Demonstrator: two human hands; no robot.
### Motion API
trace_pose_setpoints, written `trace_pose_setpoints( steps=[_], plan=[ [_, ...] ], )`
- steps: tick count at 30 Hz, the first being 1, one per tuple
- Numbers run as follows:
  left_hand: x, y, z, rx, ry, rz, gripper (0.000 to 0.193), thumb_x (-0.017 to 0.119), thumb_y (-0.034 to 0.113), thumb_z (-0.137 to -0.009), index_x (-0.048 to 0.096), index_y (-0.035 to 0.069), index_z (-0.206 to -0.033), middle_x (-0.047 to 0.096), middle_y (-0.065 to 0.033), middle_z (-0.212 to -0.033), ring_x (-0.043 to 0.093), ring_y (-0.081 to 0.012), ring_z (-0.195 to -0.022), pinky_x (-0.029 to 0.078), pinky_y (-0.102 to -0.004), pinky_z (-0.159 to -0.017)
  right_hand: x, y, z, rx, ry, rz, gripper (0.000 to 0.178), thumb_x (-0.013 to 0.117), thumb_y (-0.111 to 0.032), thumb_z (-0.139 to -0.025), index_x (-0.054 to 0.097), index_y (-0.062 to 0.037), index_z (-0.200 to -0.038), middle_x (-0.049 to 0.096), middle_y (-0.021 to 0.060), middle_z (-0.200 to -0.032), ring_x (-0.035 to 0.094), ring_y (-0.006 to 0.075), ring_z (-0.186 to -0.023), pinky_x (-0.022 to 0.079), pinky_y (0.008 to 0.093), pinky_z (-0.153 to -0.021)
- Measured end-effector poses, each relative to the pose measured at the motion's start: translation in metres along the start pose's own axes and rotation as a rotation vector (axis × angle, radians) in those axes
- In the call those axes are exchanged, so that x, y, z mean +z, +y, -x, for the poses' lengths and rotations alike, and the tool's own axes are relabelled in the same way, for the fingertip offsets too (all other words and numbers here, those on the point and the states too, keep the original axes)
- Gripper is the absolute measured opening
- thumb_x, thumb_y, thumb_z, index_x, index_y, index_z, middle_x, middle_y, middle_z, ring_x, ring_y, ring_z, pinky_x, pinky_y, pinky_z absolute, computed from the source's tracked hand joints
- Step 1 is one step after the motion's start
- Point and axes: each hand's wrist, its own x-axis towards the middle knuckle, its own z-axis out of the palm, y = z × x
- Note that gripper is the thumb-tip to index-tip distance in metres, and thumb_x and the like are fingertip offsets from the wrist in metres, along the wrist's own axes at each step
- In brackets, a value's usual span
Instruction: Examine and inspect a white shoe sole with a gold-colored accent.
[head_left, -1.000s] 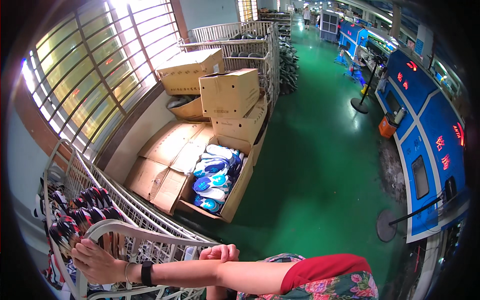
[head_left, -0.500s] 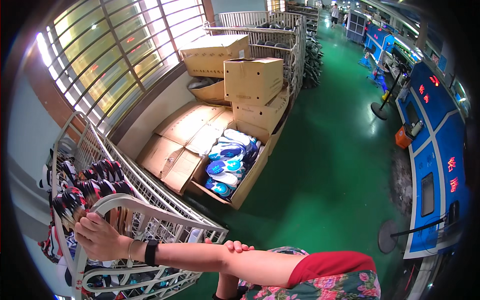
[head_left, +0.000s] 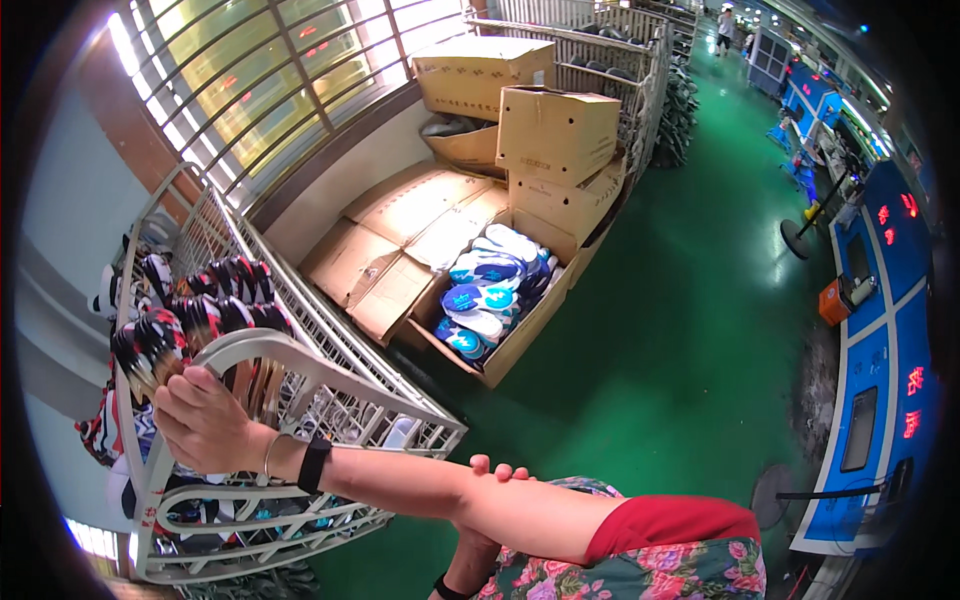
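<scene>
My right arm stretches across to the left, and my right hand (head_left: 205, 425) is closed round the white rail (head_left: 270, 350) of a wire cart. Shoe parts, perhaps soles or insoles in black, red and white (head_left: 200, 310), are packed in the cart close to that hand. My left hand (head_left: 500, 470) reaches up from beneath my right arm. Its fingertips curl over the arm near the elbow; the rest of the hand is partly hidden under it. Both wrists have black bands.
An open carton (head_left: 510, 365) holds blue and white insoles (head_left: 490, 290). Stacked cardboard boxes (head_left: 560, 135) stand beyond, by the barred window (head_left: 250, 90). Blue machines (head_left: 870, 370) and a black stand (head_left: 785, 495) line the green floor's right side. A person (head_left: 725, 30) is far off.
The view has shifted, so the boxes and machines appear farther right and higher. My right hand keeps its grip on the cart rail, and my left hand stays at my right arm.
</scene>
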Motion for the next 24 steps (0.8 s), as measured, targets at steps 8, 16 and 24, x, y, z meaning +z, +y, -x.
trace_pose_setpoints(
  steps=[8,16,24],
  plan=[
    [-0.004,-0.012,0.017,-0.097,-0.176,0.204,0.109,0.071,0.075,-0.065,0.022,0.032,-0.153,0.020,-0.0237,-0.156,0.004,-0.0474,-0.145,0.023,-0.0646,-0.112,-0.014,-0.003,-0.010,0.033,-0.058,-0.035,0.022,0.064,-0.022,-0.071,0.062,-0.0024,-0.082,0.050,0.0075,-0.095,0.044,0.0253,-0.098,0.030,0.0416,-0.096],
    [-0.027,-0.019,0.025,-0.124,-0.027,-0.510,0.125,0.090,0.057,-0.053,0.025,0.013,-0.151,0.032,-0.0265,-0.150,0.043,-0.0384,-0.134,0.043,-0.0452,-0.106,-0.026,-0.006,-0.014,0.068,-0.127,-0.029,0.022,0.064,-0.021,-0.071,0.064,-0.0022,-0.082,0.048,0.0069,-0.091,0.045,0.0238,-0.098,0.031,0.0393,-0.095],
    [-0.028,-0.019,0.038,0.084,0.163,-0.543,0.086,0.075,0.050,-0.075,0.042,0.000,-0.137,0.056,-0.0128,-0.131,0.055,-0.0295,-0.119,0.044,-0.0443,-0.102,-0.029,-0.003,-0.016,0.046,-0.097,-0.060,0.023,0.065,-0.018,-0.069,0.064,-0.0029,-0.086,0.048,0.0051,-0.088,0.046,0.0218,-0.092,0.032,0.0370,-0.091]
  ],
)
